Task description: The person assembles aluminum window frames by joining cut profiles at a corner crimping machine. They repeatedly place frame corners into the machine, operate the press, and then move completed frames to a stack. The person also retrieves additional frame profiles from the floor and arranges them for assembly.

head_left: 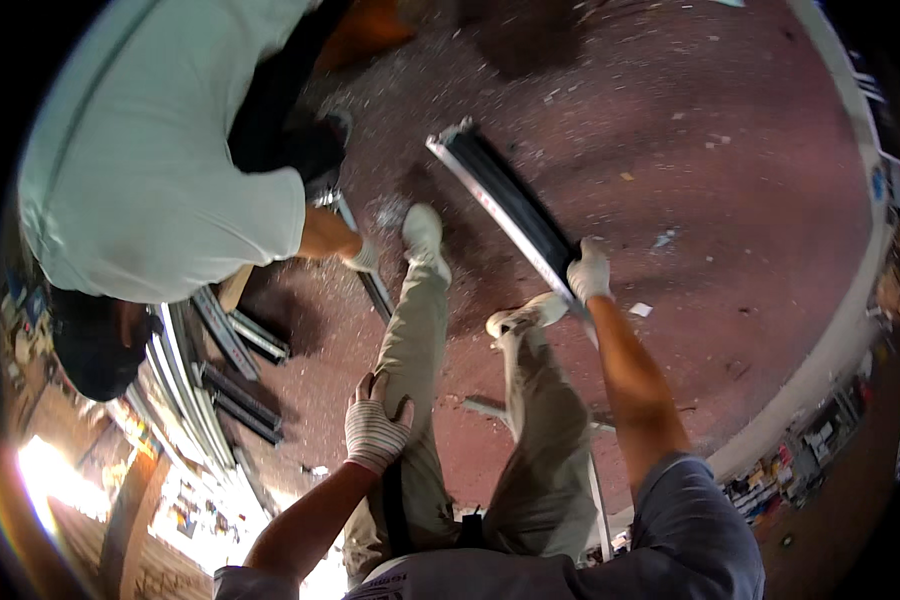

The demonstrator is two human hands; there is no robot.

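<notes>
My right hand [590,270], in a white knit glove, is closed round the near end of a long metal profile [510,205]. The profile is black with a silver edge that bears reddish marks. It slants up and left from my hand, over the floor in front of my right shoe. My left hand [377,425], in a striped knit glove, lies on my left leg near the knee with its fingers apart and nothing in them. At the left a co-worker's gloved hand [365,257] is on another grey profile [375,293], partly hidden by my leg.
The co-worker in a pale shirt [160,150] bends in from the left. Under them lie short dark profiles [240,410] and several long light bars [185,385]. Scraps litter the red floor [730,240]. A pale kerb [820,380] curves along the right, with cluttered goods [800,455] beyond.
</notes>
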